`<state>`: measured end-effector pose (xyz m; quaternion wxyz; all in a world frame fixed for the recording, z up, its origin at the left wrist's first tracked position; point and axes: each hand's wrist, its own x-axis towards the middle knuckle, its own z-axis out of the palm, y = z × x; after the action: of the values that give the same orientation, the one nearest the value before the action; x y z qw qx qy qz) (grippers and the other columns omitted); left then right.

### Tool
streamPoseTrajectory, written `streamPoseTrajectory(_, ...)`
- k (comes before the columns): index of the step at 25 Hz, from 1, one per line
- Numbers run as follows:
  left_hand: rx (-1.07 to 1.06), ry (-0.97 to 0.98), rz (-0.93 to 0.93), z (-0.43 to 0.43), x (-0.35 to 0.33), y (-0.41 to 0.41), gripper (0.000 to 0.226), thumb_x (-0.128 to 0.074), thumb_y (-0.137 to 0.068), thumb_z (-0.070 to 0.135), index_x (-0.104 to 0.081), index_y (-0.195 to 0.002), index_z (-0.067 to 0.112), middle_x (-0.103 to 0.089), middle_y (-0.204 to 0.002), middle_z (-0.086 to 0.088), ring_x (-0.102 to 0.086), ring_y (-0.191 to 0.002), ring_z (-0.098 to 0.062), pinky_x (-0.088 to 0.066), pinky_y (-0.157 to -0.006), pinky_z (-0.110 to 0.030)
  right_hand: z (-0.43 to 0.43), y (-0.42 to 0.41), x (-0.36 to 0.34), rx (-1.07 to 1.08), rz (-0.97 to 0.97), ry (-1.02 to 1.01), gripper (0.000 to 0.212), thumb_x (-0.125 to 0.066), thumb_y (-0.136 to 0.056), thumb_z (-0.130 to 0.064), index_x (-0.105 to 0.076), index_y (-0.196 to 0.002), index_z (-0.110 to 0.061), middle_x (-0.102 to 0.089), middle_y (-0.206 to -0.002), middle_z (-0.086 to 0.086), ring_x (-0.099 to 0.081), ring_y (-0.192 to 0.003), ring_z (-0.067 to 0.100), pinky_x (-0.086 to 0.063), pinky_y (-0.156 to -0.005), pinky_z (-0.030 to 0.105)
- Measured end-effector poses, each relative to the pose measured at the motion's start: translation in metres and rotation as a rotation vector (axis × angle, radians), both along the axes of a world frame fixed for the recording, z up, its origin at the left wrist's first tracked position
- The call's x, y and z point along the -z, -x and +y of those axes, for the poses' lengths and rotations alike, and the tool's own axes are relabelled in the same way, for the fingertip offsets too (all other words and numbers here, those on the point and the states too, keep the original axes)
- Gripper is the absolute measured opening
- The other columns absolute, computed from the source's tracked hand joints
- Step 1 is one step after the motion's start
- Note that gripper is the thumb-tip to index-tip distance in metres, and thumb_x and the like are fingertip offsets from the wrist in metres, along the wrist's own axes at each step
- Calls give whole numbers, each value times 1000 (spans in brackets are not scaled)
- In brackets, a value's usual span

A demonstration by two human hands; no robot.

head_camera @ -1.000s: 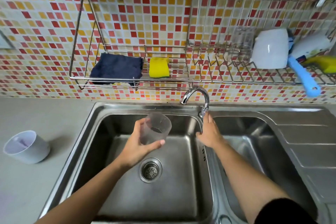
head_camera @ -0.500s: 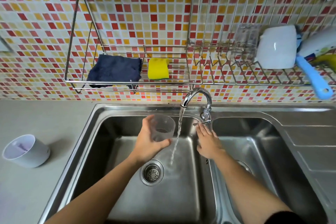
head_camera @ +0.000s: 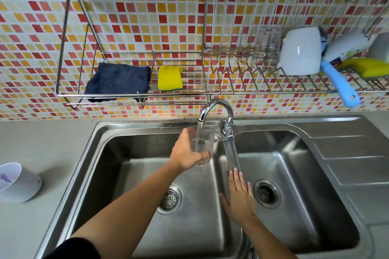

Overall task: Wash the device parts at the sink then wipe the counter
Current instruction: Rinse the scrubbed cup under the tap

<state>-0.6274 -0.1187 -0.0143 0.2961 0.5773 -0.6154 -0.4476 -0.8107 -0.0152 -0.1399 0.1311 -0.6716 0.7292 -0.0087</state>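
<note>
Left hand (head_camera: 186,151) grips clear cup (head_camera: 203,149) under tap (head_camera: 216,111) stream; right hand (head_camera: 239,195) flat, empty. Tilt, swirl; fill level unclear.

Grey object (head_camera: 380,49), perhaps cup, off-frame right

A home kitchen: double steel sink (head_camera: 130,130), mosaic-tiled wall (head_camera: 147,17), dish rack (head_camera: 231,90) holding sponges
</note>
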Motion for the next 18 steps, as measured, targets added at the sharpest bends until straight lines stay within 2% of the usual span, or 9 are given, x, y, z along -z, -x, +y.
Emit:
streamPoseTrajectory(3, -7, -55, -47, -9, -12, 2, 69, -83, -64, 36, -49, -122, 21, -60, -111, 6, -57, -102, -15, -44, -92, -27, 1, 1, 2, 1, -20, 21, 77, -31, -81, -50, -22, -144, -7, -24, -151, 12, -23, -137, 27, -23, -104, 45)
streamPoseTrajectory(6, -33, -108, -102, -19, -19, 1, 55, -75, -67, 54, -63, -111, 22, -68, -104, 1, -62, -98, -18, -49, -89, -30, 1, 1, 2, -35, -10, 45, 78, -34, -90, -46, 11, -143, -9, 10, -153, 7, 7, -142, 26, 0, -111, 39)
streamPoseTrajectory(8, -55, -107, -121, -20, -22, 0, 46, -72, -69, 57, -70, -99, 22, -72, -94, 1, -65, -92, -18, -50, -83, -29, 0, 1, 3, -44, -16, 70, 82, -40, -92, -42, 19, -140, -10, 20, -151, 6, 16, -141, 24, 8, -110, 37)
streamPoseTrajectory(11, 30, -37, -209, -18, -27, -2, 48, -72, -65, 61, -69, -96, 25, -72, -92, 1, -65, -88, -17, -49, -78, -26, 0, 2, 6, -30, -14, 91, 85, -48, -89, -39, 12, -142, -10, 12, -153, 7, 11, -142, 26, 3, -111, 37)
streamPoseTrajectory(13, 196, 62, -367, -17, -27, -3, 53, -74, -66, 55, -65, -105, 21, -69, -102, -2, -63, -94, -19, -49, -80, -26, 2, 3, 10, -30, 5, 77, 89, -55, -85, -38, 4, -145, -9, 2, -155, 9, 2, -142, 28, -4, -111, 39)
streamPoseTrajectory(15, 355, 130, -514, -17, -26, -5, 78, -76, -62, 52, -53, -127, 15, -61, -120, -5, -58, -108, -23, -49, -90, -31, 2, 3, 12, -39, 25, 47, 93, -65, -76, -39, -12, -146, -6, -17, -154, 13, -16, -141, 30, -18, -109, 42)
streamPoseTrajectory(16, 390, 132, -526, -17, -26, -8, 87, -77, -59, 49, -46, -134, 16, -58, -126, -4, -56, -112, -24, -49, -93, -32, 1, 3, 11, -38, 31, 33, 96, -69, -71, -40, -20, -144, -4, -27, -151, 14, -25, -138, 29, -25, -106, 42)
streamPoseTrajectory(18, 372, 101, -490, -16, -28, -12, 79, -79, -57, 43, -51, -127, 20, -61, -120, 0, -59, -108, -21, -50, -88, -30, 1, 2, 12, -29, 54, 61, 99, -74, -61, -43, -31, -141, -3, -40, -145, 15, -38, -132, 28, -34, -100, 41)
